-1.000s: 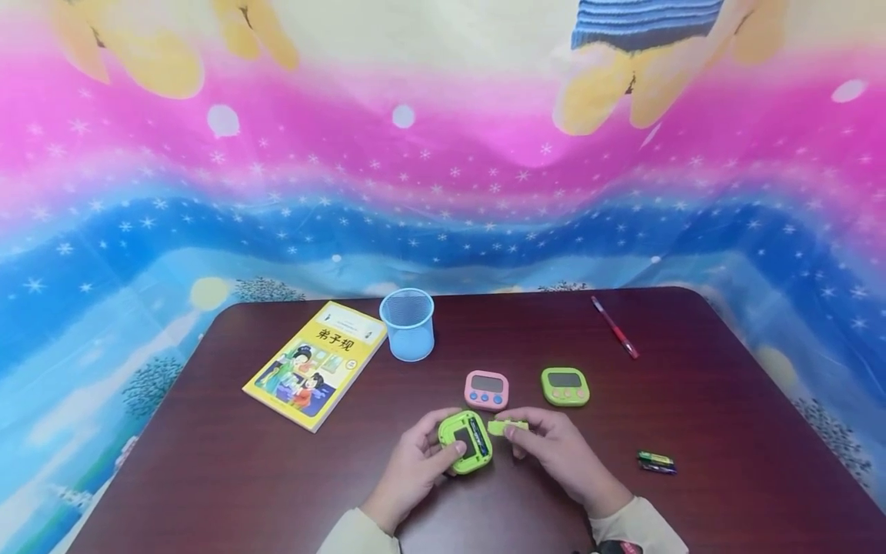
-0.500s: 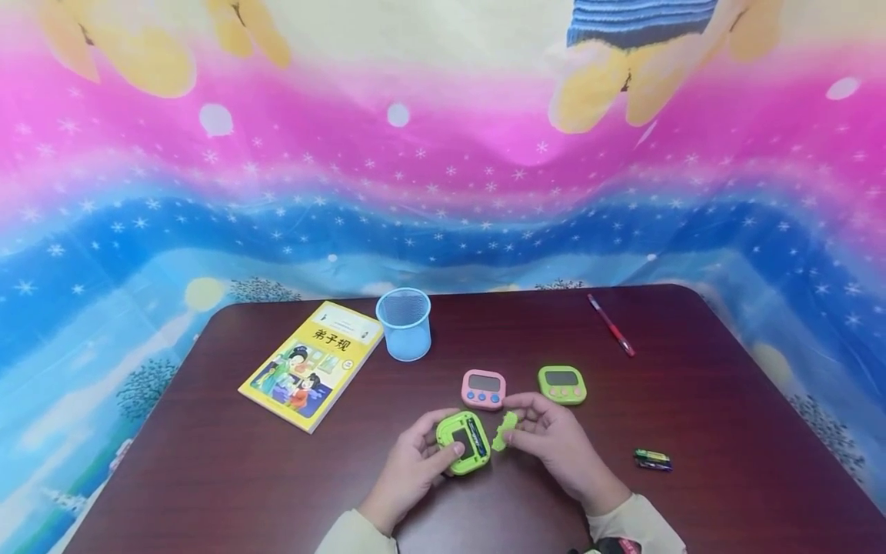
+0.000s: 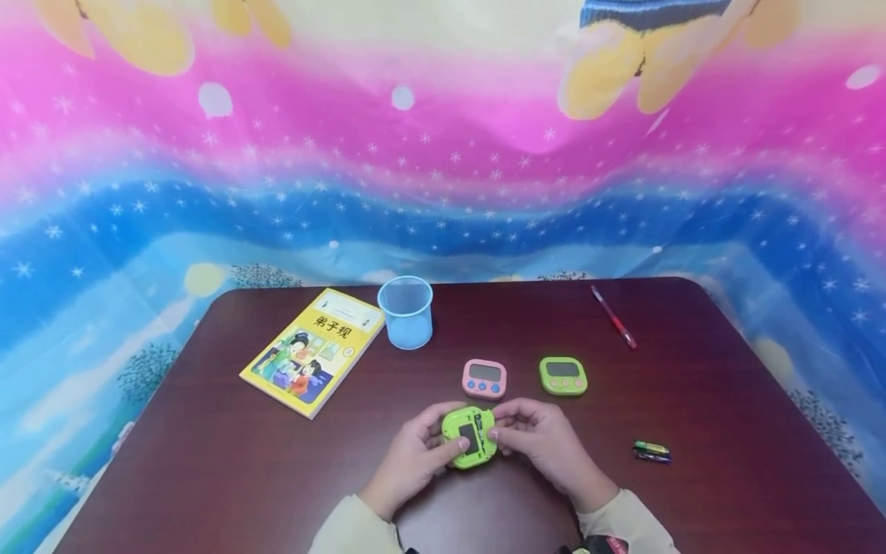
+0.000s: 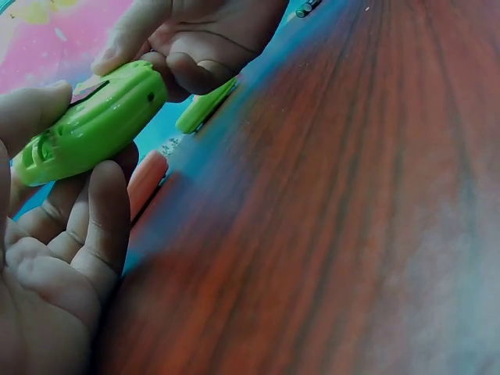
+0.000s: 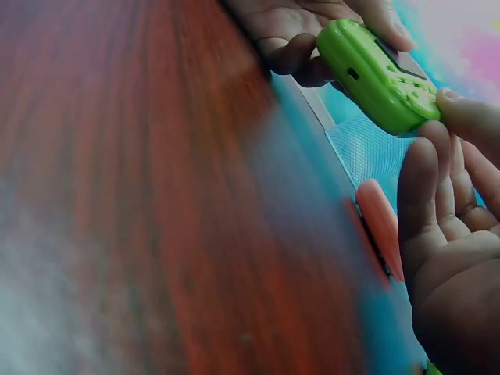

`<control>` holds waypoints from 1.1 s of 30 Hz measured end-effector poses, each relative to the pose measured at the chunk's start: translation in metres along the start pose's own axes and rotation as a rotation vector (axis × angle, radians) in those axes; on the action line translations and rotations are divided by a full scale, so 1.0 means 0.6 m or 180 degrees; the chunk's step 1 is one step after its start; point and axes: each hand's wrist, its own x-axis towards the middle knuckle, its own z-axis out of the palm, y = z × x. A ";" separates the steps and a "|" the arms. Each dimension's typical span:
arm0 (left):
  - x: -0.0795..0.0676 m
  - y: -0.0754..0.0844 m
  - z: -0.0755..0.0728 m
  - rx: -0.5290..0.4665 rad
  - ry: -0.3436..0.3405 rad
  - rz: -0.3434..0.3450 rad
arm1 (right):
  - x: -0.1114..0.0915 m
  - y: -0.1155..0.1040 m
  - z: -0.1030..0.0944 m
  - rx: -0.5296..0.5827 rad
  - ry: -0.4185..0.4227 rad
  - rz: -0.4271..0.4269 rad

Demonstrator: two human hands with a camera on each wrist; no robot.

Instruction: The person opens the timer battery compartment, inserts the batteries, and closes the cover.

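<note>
My left hand point(image 3: 413, 454) grips a green digital timer point(image 3: 473, 462), back side up, with the thumb across its back. A dark battery point(image 3: 479, 432) shows in the bay along its right side. The thumb and fingers of my right hand point(image 3: 550, 446) pinch a small green battery cover point(image 3: 488, 418) right at that bay, overlapping the timer's edge. Both wrist views show the timer point(image 4: 98, 129) raised above the table between the two hands. My right fingertips partly hide the cover.
Beyond the hands lie a pink timer point(image 3: 484, 379) and a second green timer point(image 3: 564, 376). Two loose batteries point(image 3: 652, 452) lie to the right. Farther back are a red pen point(image 3: 613, 317), a blue mesh pen holder point(image 3: 408, 327) and a yellow book point(image 3: 314, 354).
My right hand has turned the battery cover upright and brought it leftward from beside the timer onto its battery bay. The left hand keeps its grip on the timer.
</note>
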 end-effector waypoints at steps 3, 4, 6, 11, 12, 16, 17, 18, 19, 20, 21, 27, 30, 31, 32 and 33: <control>-0.002 -0.002 -0.003 0.0082 -0.0086 0.0002 | -0.003 -0.003 0.004 -0.0219 -0.0084 -0.0001; -0.001 -0.003 -0.003 0.0093 -0.0125 0.0011 | -0.004 -0.004 0.003 -0.0271 -0.0092 0.0008; 0.000 -0.004 -0.005 0.0079 -0.0201 0.0012 | -0.005 -0.008 0.003 -0.0363 -0.0110 0.0029; -0.002 -0.003 -0.009 0.0054 -0.0317 0.0008 | -0.009 -0.016 0.003 -0.0462 -0.0239 0.0098; -0.002 -0.003 -0.009 0.0050 -0.0331 0.0016 | -0.009 -0.018 0.003 -0.0468 -0.0279 0.0111; 0.000 -0.001 -0.008 0.0088 -0.0322 0.0047 | -0.007 -0.024 0.003 -0.0422 -0.0396 0.0183; 0.001 -0.001 -0.007 0.0093 -0.0313 0.0041 | -0.006 -0.024 0.002 -0.0377 -0.0402 0.0208; 0.001 -0.001 -0.007 0.0095 -0.0302 0.0037 | -0.005 -0.024 0.002 -0.0339 -0.0401 0.0223; 0.002 0.000 -0.007 0.0117 -0.0287 0.0026 | -0.004 -0.024 0.000 -0.0307 -0.0389 0.0233; 0.002 0.000 -0.007 0.0134 -0.0275 0.0007 | -0.003 -0.024 -0.001 -0.0265 -0.0378 0.0242; 0.002 0.000 -0.007 0.0124 -0.0276 0.0002 | -0.003 -0.024 -0.002 -0.0246 -0.0366 0.0255; 0.002 0.001 -0.008 0.0117 -0.0274 -0.0065 | -0.004 -0.026 0.001 -0.0296 -0.0320 0.0332; 0.003 0.003 -0.009 0.0089 -0.0285 -0.0070 | -0.002 -0.025 0.002 -0.0323 -0.0282 0.0328; 0.003 0.004 -0.010 0.0059 -0.0298 -0.0069 | -0.001 -0.023 0.002 -0.0313 -0.0276 0.0312; 0.003 0.004 -0.010 0.0024 -0.0310 -0.0072 | 0.000 -0.021 0.001 -0.0286 -0.0279 0.0293; 0.003 0.004 -0.011 -0.0009 -0.0324 -0.0078 | 0.000 -0.018 0.000 -0.0231 -0.0298 0.0285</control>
